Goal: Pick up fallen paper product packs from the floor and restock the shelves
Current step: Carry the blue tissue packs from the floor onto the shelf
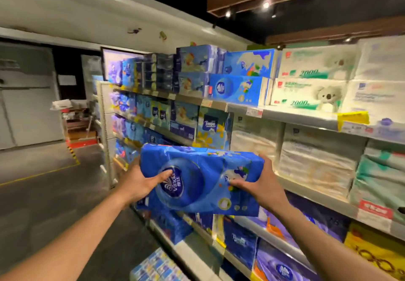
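Two bare hands hold one blue plastic-wrapped tissue pack in mid-air before a store's shelving, level with its middle tiers and touching none of the boards. The pack is long and flat and tilts slightly down to the right. Its glossy film is creased and printed with a round dark-blue Vinda logo, pale circles and small white and yellow flowers.

The left hand grips the pack's left end, thumb laid across the front face beside the logo, the other fingers hidden behind it. The right hand clasps the right end, thumb on the front and fingers curled over the upper corner.

On the top shelf, two similar blue flat packs lie stacked one on the other. Just beside them to the right, two white packs marked 2000 and showing a koala are stacked the same way. One tier down stands one Tempo pack with yellow flowers, next to soft white bundles in clear wrap. One yellow tag hangs on the shelf edge at right.

Low in the frame, one pale blue multipack sits by the shelf's foot on the grey floor; whether it touches the base cannot be told.
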